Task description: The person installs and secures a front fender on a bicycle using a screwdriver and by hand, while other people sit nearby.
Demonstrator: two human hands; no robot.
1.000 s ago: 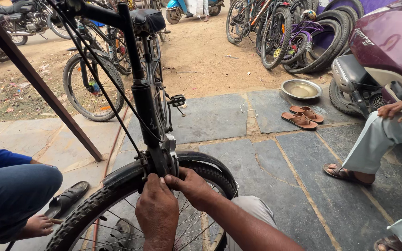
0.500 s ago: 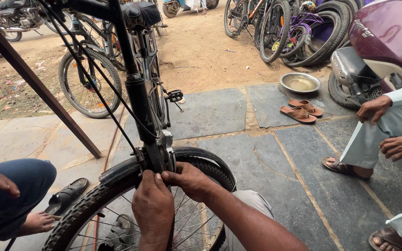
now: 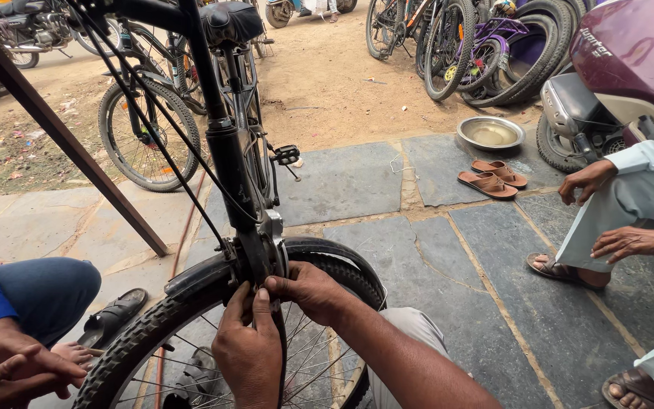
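A black bicycle stands in front of me, its front wheel (image 3: 153,333) with a knobby tyre low in the view. My left hand (image 3: 247,352) and my right hand (image 3: 308,288) meet just under the brake (image 3: 266,242) at the fork crown, above the black mudguard (image 3: 327,254). The fingers of both hands pinch a small part of the brake there; the part itself is hidden by my fingers. Black cables (image 3: 145,129) run down from the handlebar to the brake.
A person in blue (image 3: 24,318) sits at the left, a person in pale clothes (image 3: 630,204) at the right. A rusty slanted pole (image 3: 62,129), brown sandals (image 3: 493,178), a metal bowl (image 3: 490,132), a purple scooter (image 3: 630,68) and parked bicycles (image 3: 433,38) surround the stone floor.
My hands stay at the brake with slight finger shifts. The view has tilted a little. The person at the right has lowered both hands onto the knees.
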